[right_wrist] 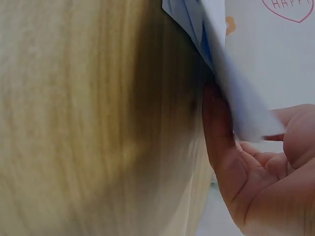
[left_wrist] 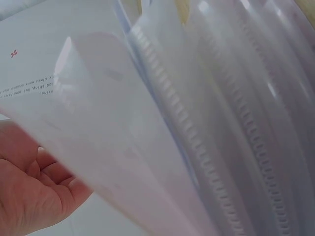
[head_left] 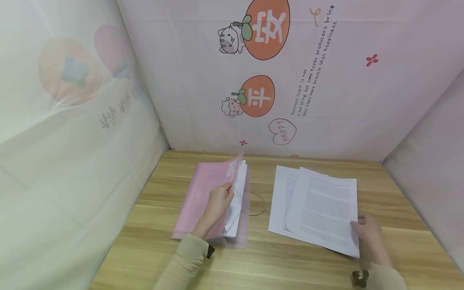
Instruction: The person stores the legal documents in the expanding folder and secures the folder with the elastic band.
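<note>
On the left of the table lies a pink translucent folder [head_left: 203, 189], its cover partly lifted over printed sheets [head_left: 237, 197]. My left hand [head_left: 219, 201] grips the raised edge of that cover. Close up in the left wrist view, clear plastic sleeves [left_wrist: 211, 123] with perforated strips fan out beside the hand. At the right is a loose stack of printed papers [head_left: 326, 205], spread in overlapping sheets. My right hand [head_left: 369, 231] pinches its right edge between thumb and fingers, and in the right wrist view the paper [right_wrist: 246, 108] stands slightly off the table.
A thin ring-shaped mark or loop [head_left: 258, 203] shows on the wooden table [head_left: 261, 257] between folder and papers. Printed cloth [head_left: 326, 80] hangs at the back, with more cloth at the left and right sides.
</note>
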Demonstrator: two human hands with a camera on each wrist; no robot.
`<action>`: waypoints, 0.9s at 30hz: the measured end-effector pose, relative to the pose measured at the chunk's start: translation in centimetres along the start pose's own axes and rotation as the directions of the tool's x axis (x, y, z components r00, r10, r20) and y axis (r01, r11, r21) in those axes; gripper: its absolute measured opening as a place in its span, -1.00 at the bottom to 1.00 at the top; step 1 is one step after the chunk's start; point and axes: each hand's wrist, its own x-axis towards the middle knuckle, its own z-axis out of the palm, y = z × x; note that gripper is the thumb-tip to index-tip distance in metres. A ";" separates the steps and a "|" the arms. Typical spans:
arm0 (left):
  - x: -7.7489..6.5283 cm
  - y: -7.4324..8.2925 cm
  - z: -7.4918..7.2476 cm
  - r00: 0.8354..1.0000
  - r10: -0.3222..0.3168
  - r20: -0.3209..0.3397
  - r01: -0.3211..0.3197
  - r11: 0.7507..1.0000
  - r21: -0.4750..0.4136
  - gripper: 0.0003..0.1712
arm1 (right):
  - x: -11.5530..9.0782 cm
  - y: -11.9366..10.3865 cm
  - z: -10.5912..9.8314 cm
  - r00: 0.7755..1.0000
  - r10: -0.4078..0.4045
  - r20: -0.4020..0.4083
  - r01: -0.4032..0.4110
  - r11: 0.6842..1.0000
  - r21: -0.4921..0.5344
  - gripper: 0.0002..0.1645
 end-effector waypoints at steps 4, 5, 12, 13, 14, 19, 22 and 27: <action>0.0 -0.1 0.1 1.000 -0.001 0.004 0.001 1.000 -0.005 -0.64 | -0.2 -0.1 -0.1 1.000 0.017 0.021 -0.017 0.999 0.038 -0.23; 0.0 -0.1 0.1 1.000 -0.002 0.006 0.002 1.000 -0.007 -0.64 | -0.2 -0.1 -0.1 0.999 0.025 0.021 -0.026 0.999 0.047 -0.22; -0.1 -0.2 0.1 1.000 0.002 0.002 -0.002 1.000 -0.004 -0.64 | 0.3 0.8 -0.1 0.997 0.068 0.036 -0.072 0.990 0.121 -0.17; -0.1 -0.2 0.1 1.000 0.001 0.001 -0.001 1.000 -0.003 -0.64 | 0.4 0.8 -0.1 0.997 0.069 0.039 -0.074 0.988 0.132 -0.16; 0.0 -0.2 0.1 1.000 0.001 0.000 -0.001 1.000 -0.003 -0.64 | 0.4 0.9 -0.1 0.997 0.064 0.043 -0.069 0.987 0.142 -0.16; 0.0 -0.2 0.2 1.000 -0.008 0.002 0.008 1.000 -0.007 -0.64 | 0.1 1.1 -0.3 0.998 0.036 0.059 -0.046 0.980 0.193 -0.16; 0.0 -0.2 0.2 1.000 -0.011 0.004 0.011 1.000 -0.009 -0.64 | -0.1 1.4 -0.4 0.996 0.031 0.079 -0.052 0.961 0.270 -0.14; 0.1 -0.2 0.1 1.000 -0.016 0.008 0.016 1.000 -0.008 -0.64 | -0.4 1.8 -0.5 0.993 0.004 0.119 -0.050 0.920 0.389 -0.09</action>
